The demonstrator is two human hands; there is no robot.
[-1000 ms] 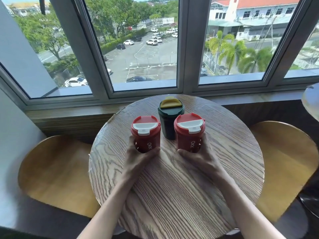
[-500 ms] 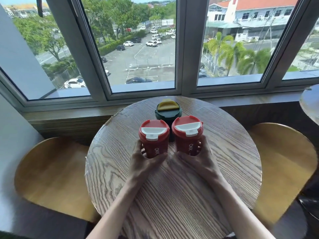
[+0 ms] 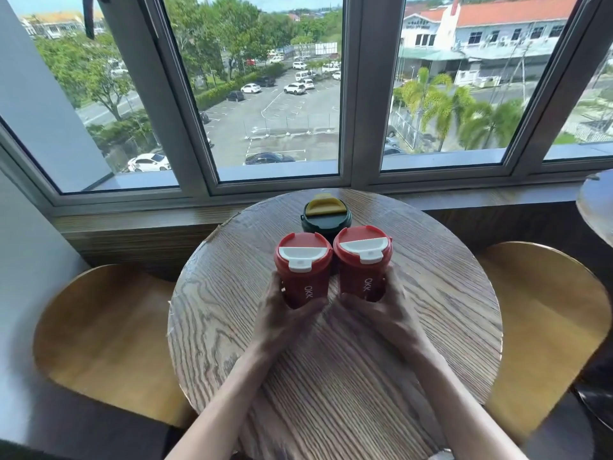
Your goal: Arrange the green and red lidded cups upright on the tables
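While both hands grip red cups near the middle of the round wooden table [image 3: 447,310], the tabletop shows plenty of bare grain on every side of them: a broad band to the left edge, another to the right edge, and a wide stretch toward the near rim under the forearms. The far rim runs close under the wooden window sill [image 3: 139,224], and only a narrow strip of table lies behind the green cup [image 3: 326,216]. Two rounded wooden seats sit lower than the tabletop, the left seat [image 3: 109,333] and the right seat [image 3: 547,310], each tucked just beside the table edge. A second table [image 3: 595,214] shows only as a curved edge at the far right. The left hand [image 3: 285,313] is wrapped around the lower body of the left red cup [image 3: 303,270], fingers clamped on its side. The right hand [image 3: 388,310] is closed the same way on the right red cup [image 3: 363,262]. Both red cups are upright, side by side with their lids nearly touching, each lid red with a white half-moon flap and tab, each body printed with white "OKK" letters. I cannot tell whether their bases touch the wood. The green cup stands upright just behind the pair, between them, dark green with a yellow flap on its lid, its body mostly hidden by the red cups.
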